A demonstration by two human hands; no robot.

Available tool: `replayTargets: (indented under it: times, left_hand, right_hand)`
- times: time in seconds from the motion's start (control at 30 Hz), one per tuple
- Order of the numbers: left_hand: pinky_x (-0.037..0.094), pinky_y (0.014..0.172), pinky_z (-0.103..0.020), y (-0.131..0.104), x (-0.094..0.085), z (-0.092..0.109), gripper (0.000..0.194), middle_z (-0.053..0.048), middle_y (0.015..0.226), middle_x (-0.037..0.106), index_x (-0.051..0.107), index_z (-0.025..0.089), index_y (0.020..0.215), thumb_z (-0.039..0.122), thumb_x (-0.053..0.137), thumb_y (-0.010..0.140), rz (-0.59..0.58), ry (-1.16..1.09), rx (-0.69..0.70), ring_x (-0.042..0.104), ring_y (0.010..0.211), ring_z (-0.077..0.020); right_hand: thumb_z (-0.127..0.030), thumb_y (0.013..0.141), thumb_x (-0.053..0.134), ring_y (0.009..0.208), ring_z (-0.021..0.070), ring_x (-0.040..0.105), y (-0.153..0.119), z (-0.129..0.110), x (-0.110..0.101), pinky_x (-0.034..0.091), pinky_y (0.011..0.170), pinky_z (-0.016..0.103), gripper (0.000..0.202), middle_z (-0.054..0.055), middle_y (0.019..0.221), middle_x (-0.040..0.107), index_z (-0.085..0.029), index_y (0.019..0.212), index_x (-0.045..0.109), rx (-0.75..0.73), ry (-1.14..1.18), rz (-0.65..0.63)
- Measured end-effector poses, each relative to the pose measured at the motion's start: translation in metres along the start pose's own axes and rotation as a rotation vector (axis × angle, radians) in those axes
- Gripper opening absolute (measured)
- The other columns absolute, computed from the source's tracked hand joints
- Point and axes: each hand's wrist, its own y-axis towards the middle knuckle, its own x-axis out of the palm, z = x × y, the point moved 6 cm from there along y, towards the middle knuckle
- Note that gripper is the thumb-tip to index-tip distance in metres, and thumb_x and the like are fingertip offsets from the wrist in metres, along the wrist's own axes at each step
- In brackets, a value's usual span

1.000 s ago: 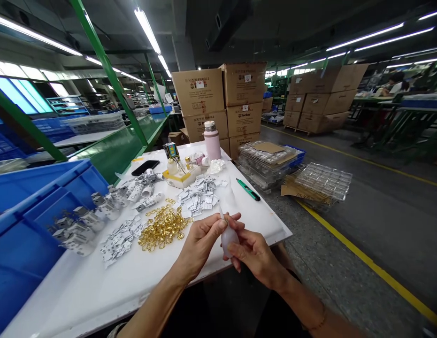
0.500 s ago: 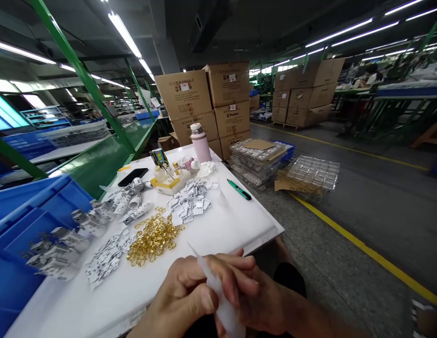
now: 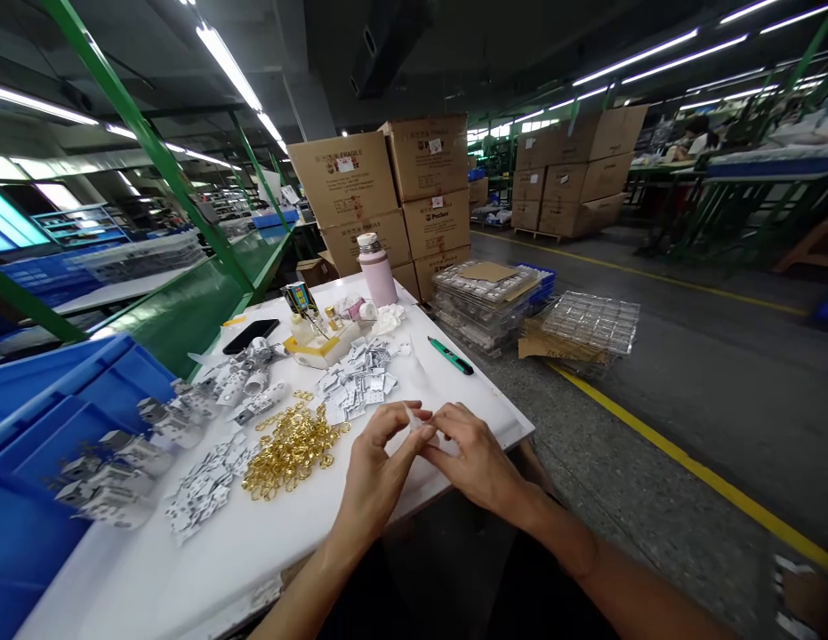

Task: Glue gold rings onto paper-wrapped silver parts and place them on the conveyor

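Observation:
Over the near right part of the white table (image 3: pixel 333 480), my left hand (image 3: pixel 381 453) pinches a small translucent white piece (image 3: pixel 414 421), mostly hidden by the fingers. Close against it, my right hand (image 3: pixel 470 452) has its fingers drawn together at the same piece; whether it grips that piece or something smaller is hidden. Left of my hands lie a heap of gold rings (image 3: pixel 292 452), a pile of small white plates (image 3: pixel 360 378) and another pile of them (image 3: pixel 206 484).
Blue bins (image 3: pixel 80 418) border the table's left side, near grey-white assembled parts (image 3: pixel 110 484). Farther back are a black phone (image 3: pixel 252 336), a yellow-edged tray (image 3: pixel 320 345), a pink bottle (image 3: pixel 377 274) and a green cutter (image 3: pixel 450 356). Cartons (image 3: pixel 353 182) stand behind.
Both hands have moved forward, away from the body, to above the table edge. The white piece has gone with them and less of it shows.

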Motion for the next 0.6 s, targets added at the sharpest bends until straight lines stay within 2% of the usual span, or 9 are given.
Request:
replayTargets:
  times: [0.07, 0.17, 0.37, 0.5, 0.6]
  left_hand:
    - [0.047, 0.089, -0.038, 0.008, 0.001, -0.001, 0.018, -0.008, 0.108, 0.068, 0.072, 0.023, 0.093, 0.035, 0.064, 0.083, -0.056, 0.034, 0.034, 0.061, 0.101, -0.0252]
    - [0.046, 0.083, -0.035, 0.016, 0.002, -0.001, 0.018, -0.006, 0.095, 0.069, 0.073, 0.023, 0.095, 0.034, 0.064, 0.084, -0.139, 0.083, 0.071, 0.062, 0.09, -0.0219]
    - [0.045, 0.069, -0.031, 0.029, 0.001, -0.008, 0.02, -0.003, 0.084, 0.064, 0.066, 0.021, 0.087, 0.039, 0.068, 0.079, -0.13, 0.174, 0.071, 0.058, 0.078, -0.0187]
    - [0.047, 0.068, -0.029, 0.032, 0.002, -0.003, 0.027, -0.004, 0.093, 0.064, 0.064, 0.022, 0.1, 0.04, 0.067, 0.08, -0.196, 0.2, 0.084, 0.059, 0.085, -0.0191]
    - [0.046, 0.069, -0.029, 0.032, 0.004, 0.0, 0.017, -0.005, 0.094, 0.066, 0.068, 0.022, 0.091, 0.037, 0.064, 0.083, -0.252, 0.23, 0.099, 0.06, 0.086, -0.0193]
  right_hand:
    - [-0.036, 0.091, 0.059, 0.088, 0.0219, 0.053, 0.002, 0.01, -0.004, 0.043, 0.079, 0.035, 0.02, 0.005, 0.084, 0.062, -0.019, 0.084, 0.065, 0.018, -0.071, -0.003]
    - [-0.032, 0.088, 0.065, 0.085, 0.0215, 0.05, 0.002, 0.019, -0.008, 0.042, 0.074, 0.033, 0.014, 0.004, 0.081, 0.063, -0.02, 0.08, 0.063, 0.033, -0.15, -0.029]
    - [-0.026, 0.085, 0.069, 0.084, 0.0212, 0.05, 0.007, 0.019, -0.009, 0.042, 0.071, 0.031, 0.009, 0.003, 0.077, 0.061, -0.019, 0.082, 0.064, 0.04, -0.224, -0.109]
    - [-0.031, 0.088, 0.065, 0.083, 0.0201, 0.051, 0.012, 0.017, -0.009, 0.042, 0.071, 0.031, 0.016, 0.003, 0.077, 0.06, -0.018, 0.078, 0.063, 0.023, -0.237, -0.153]
    - [-0.029, 0.084, 0.07, 0.082, 0.0195, 0.053, 0.014, 0.017, -0.01, 0.042, 0.073, 0.031, 0.013, 0.003, 0.08, 0.061, -0.018, 0.083, 0.064, 0.007, -0.239, -0.182]
